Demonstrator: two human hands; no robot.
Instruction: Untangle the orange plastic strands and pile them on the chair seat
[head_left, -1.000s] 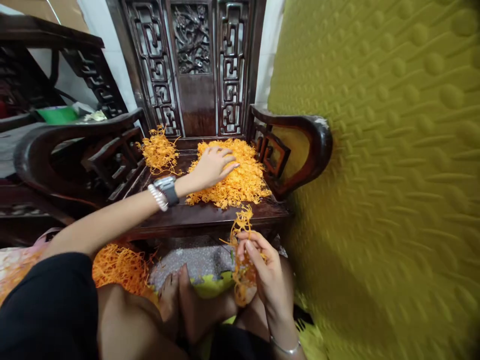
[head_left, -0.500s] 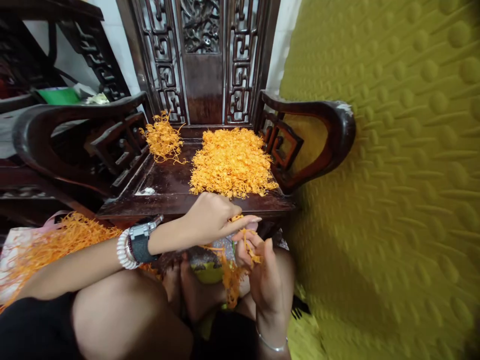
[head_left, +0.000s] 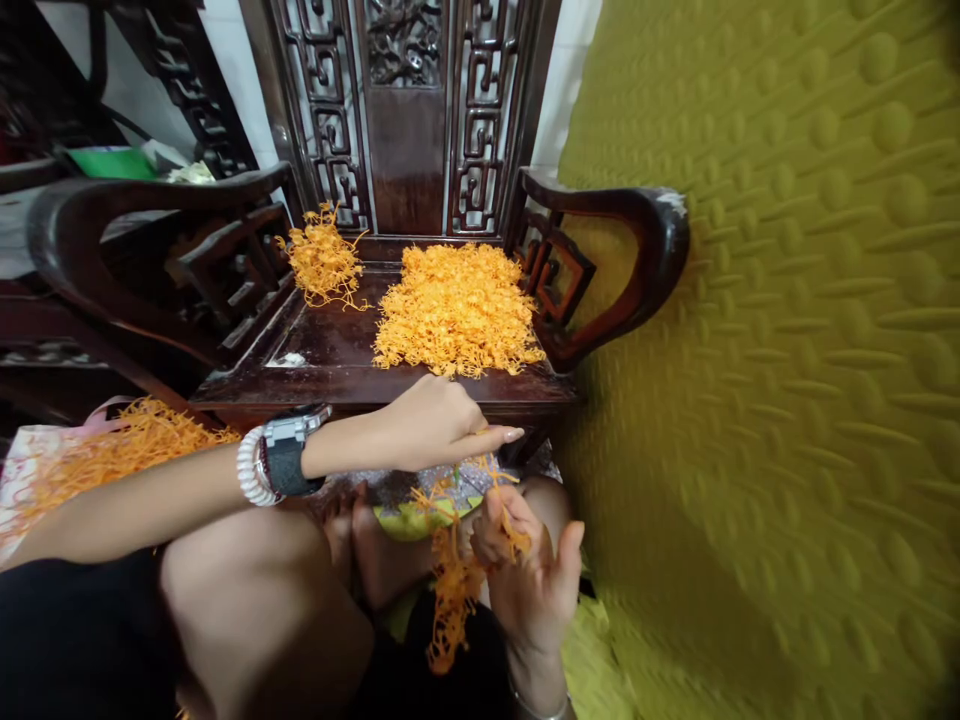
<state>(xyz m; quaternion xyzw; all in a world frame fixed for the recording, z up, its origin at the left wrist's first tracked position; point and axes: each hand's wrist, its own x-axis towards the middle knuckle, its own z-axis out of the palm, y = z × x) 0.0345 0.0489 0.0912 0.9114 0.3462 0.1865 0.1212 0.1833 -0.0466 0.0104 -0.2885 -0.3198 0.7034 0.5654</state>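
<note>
My left hand (head_left: 442,425), with a watch and a coiled white band at the wrist, is closed in a fist above my lap, its thumb pointing right. Orange stringy strands (head_left: 487,465) come out beneath it and run to my right hand (head_left: 525,560). That hand is palm up, fingers curled over some strands, thumb held apart. A tangled orange clump (head_left: 452,600) hangs beside the right fingers; where it is gripped is partly hidden. Just beyond my hands, a dense pile of short orange pieces (head_left: 457,310) lies on the dark wooden chair seat (head_left: 330,345).
A smaller loose orange heap (head_left: 322,260) sits at the seat's back left. By my left arm stands a bag (head_left: 19,465) overflowing with orange strands (head_left: 142,450). The chair's curved armrest (head_left: 660,240) meets a yellow-green padded surface (head_left: 787,400) on the right.
My right hand has dropped a little and opened its thumb outward, away from the left hand. The hanging orange clump has moved lower. The view has shifted slightly.
</note>
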